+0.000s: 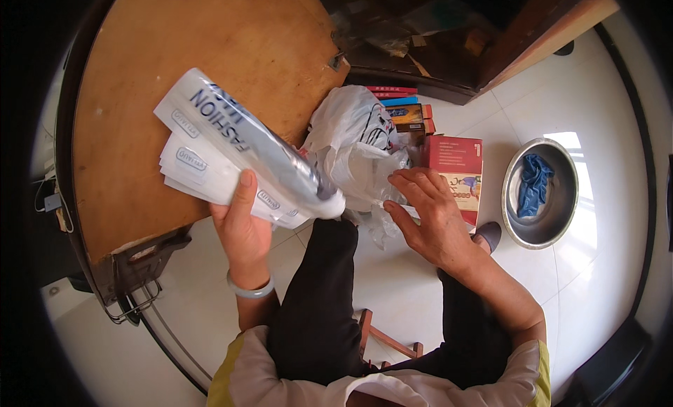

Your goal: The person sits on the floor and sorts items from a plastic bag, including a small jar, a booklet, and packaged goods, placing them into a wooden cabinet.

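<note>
My left hand [242, 217] grips a fanned stack of white plastic packaging bags [200, 168] with printed lettering, thumb on top. Lying over the stack is a glossy, partly clear printed plastic bag [247, 128], its lower end blurred. To the right, my right hand [428, 212] is bent over thin clear plastic [386, 217], the thumb and forefinger apart at its edge; whether it pinches any of it I cannot tell. White plastic carrier bags [352, 123] stand crumpled beyond both hands, one with a black line drawing.
A wooden table [131, 54] fills the upper left. Red boxes [455, 149] and smaller cartons [407, 113] sit beside the bags. On the tiled floor at right is a metal basin [565, 217] holding a blue cloth [533, 186]. A dark wooden cabinet [505, 54] stands at the top.
</note>
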`<state>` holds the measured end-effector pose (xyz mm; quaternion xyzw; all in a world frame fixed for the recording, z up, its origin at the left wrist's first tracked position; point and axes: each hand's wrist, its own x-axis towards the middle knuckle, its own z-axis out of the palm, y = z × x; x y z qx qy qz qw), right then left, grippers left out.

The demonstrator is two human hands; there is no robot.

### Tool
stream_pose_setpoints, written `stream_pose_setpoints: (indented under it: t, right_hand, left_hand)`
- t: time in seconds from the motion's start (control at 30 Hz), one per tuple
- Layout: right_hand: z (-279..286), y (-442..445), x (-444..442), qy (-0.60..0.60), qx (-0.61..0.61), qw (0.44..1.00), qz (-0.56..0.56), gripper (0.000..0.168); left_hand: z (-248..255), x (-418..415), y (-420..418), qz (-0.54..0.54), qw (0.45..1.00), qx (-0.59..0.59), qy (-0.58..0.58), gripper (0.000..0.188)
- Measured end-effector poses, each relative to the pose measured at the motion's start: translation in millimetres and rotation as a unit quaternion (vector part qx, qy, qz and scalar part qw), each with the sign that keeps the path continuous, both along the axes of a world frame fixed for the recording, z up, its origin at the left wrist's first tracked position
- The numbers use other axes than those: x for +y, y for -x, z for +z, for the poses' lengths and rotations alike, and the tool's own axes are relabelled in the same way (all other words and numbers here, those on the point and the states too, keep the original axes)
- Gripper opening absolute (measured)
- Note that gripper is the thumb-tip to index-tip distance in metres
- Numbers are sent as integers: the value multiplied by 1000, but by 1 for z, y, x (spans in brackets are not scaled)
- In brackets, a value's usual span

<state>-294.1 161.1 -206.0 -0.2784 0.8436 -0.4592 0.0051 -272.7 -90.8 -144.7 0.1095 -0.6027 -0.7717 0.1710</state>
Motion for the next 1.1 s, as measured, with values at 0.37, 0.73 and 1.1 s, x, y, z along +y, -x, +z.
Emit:
stream_pose_setpoints:
  t: [0.37,0.73,1.1]
  right_hand:
    - [-65,13,-22,-111,22,993,18,30]
    - [11,59,6,328,-321,885,-78,30]
    - [13,66,28,394,-368,834,-117,33]
  left_hand:
    - [1,-40,-17,-299,923,-198,141,43]
    - [-16,-32,-3,-372,857,-319,160,34]
    - [-75,-12,13,-220,855,-173,436,36]
